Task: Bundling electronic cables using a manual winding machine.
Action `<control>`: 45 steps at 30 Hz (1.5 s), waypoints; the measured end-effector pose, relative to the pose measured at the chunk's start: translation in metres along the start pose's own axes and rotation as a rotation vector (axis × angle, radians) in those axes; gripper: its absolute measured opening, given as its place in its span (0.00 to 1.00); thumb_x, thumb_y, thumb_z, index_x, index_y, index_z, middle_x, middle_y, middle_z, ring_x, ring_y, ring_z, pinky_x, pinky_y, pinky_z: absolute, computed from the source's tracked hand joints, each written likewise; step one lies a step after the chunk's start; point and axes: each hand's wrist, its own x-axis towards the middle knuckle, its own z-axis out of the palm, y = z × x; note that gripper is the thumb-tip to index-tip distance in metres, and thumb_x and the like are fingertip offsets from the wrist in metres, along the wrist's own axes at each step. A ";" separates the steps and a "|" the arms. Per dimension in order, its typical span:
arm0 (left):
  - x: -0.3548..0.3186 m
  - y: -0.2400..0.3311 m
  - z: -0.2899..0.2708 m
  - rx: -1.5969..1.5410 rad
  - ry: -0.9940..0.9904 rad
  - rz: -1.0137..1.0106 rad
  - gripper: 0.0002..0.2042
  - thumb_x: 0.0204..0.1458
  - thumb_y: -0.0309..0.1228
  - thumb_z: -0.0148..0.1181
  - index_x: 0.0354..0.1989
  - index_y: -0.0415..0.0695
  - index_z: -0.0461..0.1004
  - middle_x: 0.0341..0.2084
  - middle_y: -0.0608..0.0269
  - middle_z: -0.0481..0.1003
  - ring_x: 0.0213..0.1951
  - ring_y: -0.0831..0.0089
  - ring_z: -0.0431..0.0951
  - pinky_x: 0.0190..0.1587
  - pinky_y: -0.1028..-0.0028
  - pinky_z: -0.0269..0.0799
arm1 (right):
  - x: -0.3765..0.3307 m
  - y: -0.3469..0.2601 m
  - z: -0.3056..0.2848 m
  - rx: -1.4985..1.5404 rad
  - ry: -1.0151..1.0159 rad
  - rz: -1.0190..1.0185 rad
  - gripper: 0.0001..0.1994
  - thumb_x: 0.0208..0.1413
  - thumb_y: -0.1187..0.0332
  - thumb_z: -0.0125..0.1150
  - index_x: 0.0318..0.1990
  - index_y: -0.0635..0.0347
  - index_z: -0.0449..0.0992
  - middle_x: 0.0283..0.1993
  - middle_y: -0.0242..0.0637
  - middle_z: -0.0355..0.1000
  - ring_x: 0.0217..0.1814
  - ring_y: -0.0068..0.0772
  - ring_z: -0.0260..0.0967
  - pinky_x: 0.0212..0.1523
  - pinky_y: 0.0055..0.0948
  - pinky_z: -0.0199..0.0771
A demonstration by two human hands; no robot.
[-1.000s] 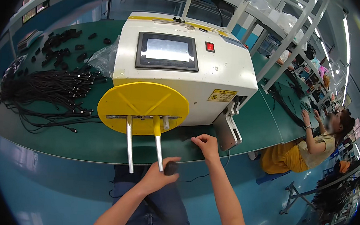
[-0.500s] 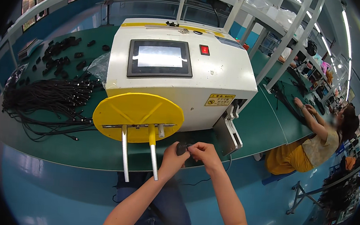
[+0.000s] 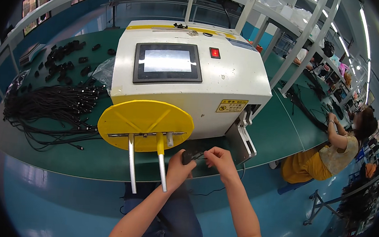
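Observation:
My left hand (image 3: 179, 169) is closed around a small black piece (image 3: 187, 157), held just off the table's front edge. Its exact kind is too small and dark to tell; it may be a coil of cable. A thin dark strand (image 3: 200, 155) runs from it toward my right hand (image 3: 220, 160), whose fingertips are pinched on the strand's end. Both hands are in front of a white machine (image 3: 214, 82), to the right of its yellow disc (image 3: 147, 119) and two metal rods (image 3: 132, 163).
Bundled black cables (image 3: 57, 106) and several loose black parts (image 3: 63, 59) lie on the green table (image 3: 92, 162) at the left. A metal bracket (image 3: 242, 142) juts from the machine's right side. Another person (image 3: 336, 143) sits farther right, handling dark cables.
My right hand has drawn slightly right and up, away from the left, baring the strand between them. The left hand has moved slightly left. The other person's hands have shifted too.

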 end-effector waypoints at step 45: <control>-0.077 0.058 -0.045 0.775 -0.524 0.231 0.14 0.37 0.28 0.64 0.33 0.41 0.70 0.26 0.53 0.74 0.31 0.54 0.75 0.34 0.66 0.71 | -0.046 0.003 0.019 0.508 -0.355 0.208 0.03 0.51 0.74 0.58 0.31 0.63 0.72 0.26 0.32 0.69 0.18 0.16 0.60 0.17 0.16 0.54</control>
